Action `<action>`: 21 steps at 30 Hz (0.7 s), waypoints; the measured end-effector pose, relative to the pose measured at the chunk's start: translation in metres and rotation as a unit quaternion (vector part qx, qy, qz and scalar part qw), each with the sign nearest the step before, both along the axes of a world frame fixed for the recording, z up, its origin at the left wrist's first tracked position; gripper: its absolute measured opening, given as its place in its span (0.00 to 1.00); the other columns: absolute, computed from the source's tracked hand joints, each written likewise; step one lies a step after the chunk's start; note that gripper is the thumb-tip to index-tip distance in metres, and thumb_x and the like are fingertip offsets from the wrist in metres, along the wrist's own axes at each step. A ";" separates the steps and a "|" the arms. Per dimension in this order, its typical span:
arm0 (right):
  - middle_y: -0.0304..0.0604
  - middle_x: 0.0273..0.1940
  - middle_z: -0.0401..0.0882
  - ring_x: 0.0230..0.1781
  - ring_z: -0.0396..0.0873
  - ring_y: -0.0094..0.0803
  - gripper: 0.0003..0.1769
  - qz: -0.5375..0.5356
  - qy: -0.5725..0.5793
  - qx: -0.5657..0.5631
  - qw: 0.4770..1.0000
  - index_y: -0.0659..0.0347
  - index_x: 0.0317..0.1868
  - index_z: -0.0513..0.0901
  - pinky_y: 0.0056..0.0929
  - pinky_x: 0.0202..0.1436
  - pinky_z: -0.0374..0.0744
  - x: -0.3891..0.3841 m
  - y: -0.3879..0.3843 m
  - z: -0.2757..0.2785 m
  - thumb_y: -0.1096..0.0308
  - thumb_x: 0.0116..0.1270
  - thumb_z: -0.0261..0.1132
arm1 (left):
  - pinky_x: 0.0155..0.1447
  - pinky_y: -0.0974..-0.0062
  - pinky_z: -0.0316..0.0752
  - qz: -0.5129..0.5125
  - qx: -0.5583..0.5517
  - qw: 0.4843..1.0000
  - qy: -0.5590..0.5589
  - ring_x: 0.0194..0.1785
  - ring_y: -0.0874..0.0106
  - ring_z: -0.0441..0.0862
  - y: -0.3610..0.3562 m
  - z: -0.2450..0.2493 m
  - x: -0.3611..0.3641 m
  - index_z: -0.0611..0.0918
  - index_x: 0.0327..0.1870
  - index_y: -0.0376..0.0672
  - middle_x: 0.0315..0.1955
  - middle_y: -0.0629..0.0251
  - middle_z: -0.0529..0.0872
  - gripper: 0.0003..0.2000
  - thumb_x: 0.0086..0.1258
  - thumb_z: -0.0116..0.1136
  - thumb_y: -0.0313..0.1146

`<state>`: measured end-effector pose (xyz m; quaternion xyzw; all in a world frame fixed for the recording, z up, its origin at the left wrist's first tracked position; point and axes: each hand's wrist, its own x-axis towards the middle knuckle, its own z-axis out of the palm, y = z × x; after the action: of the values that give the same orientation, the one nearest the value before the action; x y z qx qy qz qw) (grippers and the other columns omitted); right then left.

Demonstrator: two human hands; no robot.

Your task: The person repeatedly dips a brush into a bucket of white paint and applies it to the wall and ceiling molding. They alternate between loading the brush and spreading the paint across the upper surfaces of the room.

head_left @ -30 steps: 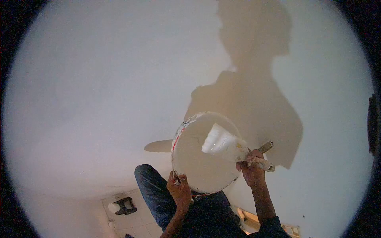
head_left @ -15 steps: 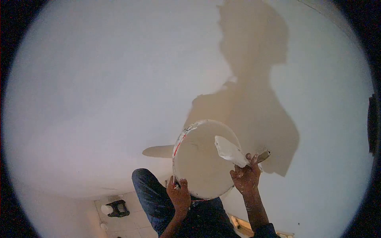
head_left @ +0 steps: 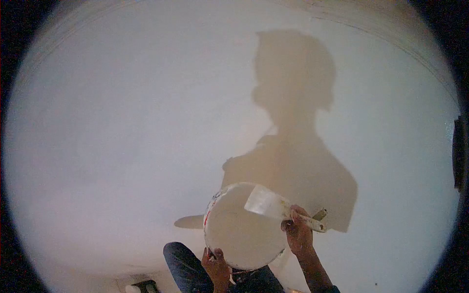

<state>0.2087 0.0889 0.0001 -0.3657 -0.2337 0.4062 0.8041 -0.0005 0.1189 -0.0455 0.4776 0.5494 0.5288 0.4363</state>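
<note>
A round, pale bucket (head_left: 244, 234) with a smeared, red-marked rim is in front of my body, its mouth facing me. My left hand (head_left: 216, 268) is closed on the bucket's near-left rim. In my right hand (head_left: 299, 237) is a putty knife (head_left: 266, 202), its wide blade coated white and held over the far-right part of the bucket's mouth. The knife's pale handle sticks out to the right of my fist. A second, brownish handle end (head_left: 320, 214) shows beside it; what it belongs to is hidden.
A large pale wall (head_left: 122, 122) fills most of the view and carries my shadow (head_left: 293, 97). My bent knee (head_left: 183, 263) is left of the bucket. A dark object (head_left: 145, 286) lies low on the floor at left. Another dark shape (head_left: 458, 154) stands at the right edge.
The view has tilted up, so bucket and hands sit lower. My right hand has turned the putty knife, and its blade now shows broad and flat. My left hand keeps its grip.
</note>
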 end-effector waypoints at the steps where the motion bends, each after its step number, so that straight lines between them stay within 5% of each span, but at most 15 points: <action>1: 0.39 0.37 0.75 0.34 0.73 0.27 0.11 -0.003 -0.001 0.007 1.000 0.60 0.46 0.73 0.27 0.31 0.74 0.005 0.008 0.007 0.65 0.66 0.59 | 0.37 0.72 0.71 0.019 -0.031 0.999 -0.001 0.34 0.73 0.75 -0.002 0.002 0.001 0.75 0.38 0.31 0.27 0.61 0.78 0.20 0.67 0.54 0.45; 2: 0.38 0.37 0.75 0.33 0.73 0.26 0.12 -0.016 0.005 0.003 1.000 0.60 0.46 0.73 0.27 0.31 0.74 0.010 0.016 0.011 0.64 0.66 0.60 | 0.31 0.70 0.69 0.024 0.043 0.999 0.009 0.26 0.70 0.73 0.007 -0.025 0.000 0.76 0.37 0.33 0.26 0.58 0.80 0.12 0.64 0.53 0.36; 5: 0.36 0.37 0.75 0.33 0.73 0.25 0.12 -0.033 -0.004 0.020 0.999 0.59 0.46 0.73 0.25 0.31 0.73 0.033 0.049 0.034 0.62 0.66 0.60 | 0.30 0.70 0.68 0.047 0.002 0.990 0.130 0.25 0.70 0.72 0.014 -0.057 -0.008 0.76 0.37 0.33 0.25 0.59 0.80 0.12 0.65 0.53 0.36; 9: 0.33 0.33 0.74 0.32 0.74 0.22 0.17 -0.086 -0.063 0.020 0.994 0.52 0.45 0.73 0.23 0.35 0.68 0.063 0.094 0.097 0.50 0.65 0.60 | 0.29 0.69 0.68 0.044 0.024 0.999 0.016 0.25 0.70 0.72 0.009 -0.070 -0.010 0.76 0.36 0.33 0.26 0.59 0.80 0.12 0.65 0.54 0.36; 10: 0.32 0.34 0.74 0.32 0.74 0.22 0.18 -0.092 -0.087 0.025 0.992 0.51 0.45 0.73 0.23 0.36 0.68 0.073 0.107 0.112 0.48 0.64 0.60 | 0.29 0.70 0.69 0.070 0.216 0.931 0.287 0.26 0.70 0.73 0.013 -0.088 -0.019 0.76 0.36 0.33 0.27 0.59 0.80 0.13 0.66 0.54 0.37; 11: 0.33 0.35 0.75 0.32 0.74 0.22 0.19 -0.102 -0.097 0.031 0.990 0.51 0.45 0.73 0.24 0.36 0.68 0.079 0.118 0.131 0.46 0.63 0.60 | 0.30 0.71 0.69 0.090 0.382 0.755 0.526 0.27 0.70 0.74 0.016 -0.097 -0.022 0.76 0.36 0.33 0.28 0.60 0.80 0.13 0.66 0.55 0.38; 12: 0.33 0.36 0.75 0.33 0.74 0.23 0.20 -0.111 -0.106 0.037 0.987 0.51 0.46 0.73 0.25 0.37 0.68 0.086 0.129 0.150 0.45 0.63 0.60 | 0.30 0.71 0.69 0.091 0.383 0.754 0.526 0.27 0.70 0.74 0.016 -0.094 -0.020 0.76 0.36 0.33 0.28 0.60 0.80 0.13 0.66 0.55 0.38; 17: 0.35 0.38 0.77 0.36 0.74 0.25 0.24 -0.136 -0.152 0.128 0.971 0.53 0.46 0.73 0.27 0.41 0.67 0.114 0.164 0.244 0.43 0.61 0.61 | 0.23 0.77 0.63 0.081 0.186 0.950 0.239 0.21 0.77 0.69 0.010 -0.075 -0.002 0.77 0.31 0.35 0.20 0.67 0.77 0.19 0.67 0.53 0.47; 21: 0.36 0.36 0.78 0.37 0.75 0.26 0.23 -0.160 -0.161 0.206 0.952 0.52 0.43 0.73 0.30 0.42 0.67 0.136 0.183 0.304 0.43 0.60 0.62 | 0.20 0.80 0.59 0.063 0.047 0.996 0.044 0.18 0.81 0.66 0.008 -0.066 0.010 0.78 0.28 0.37 0.15 0.72 0.74 0.23 0.67 0.52 0.53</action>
<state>0.3448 0.2717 0.3045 -0.2852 -0.3773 0.1508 0.8681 0.0094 0.1265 -0.1119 0.4853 0.5716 0.5586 0.3545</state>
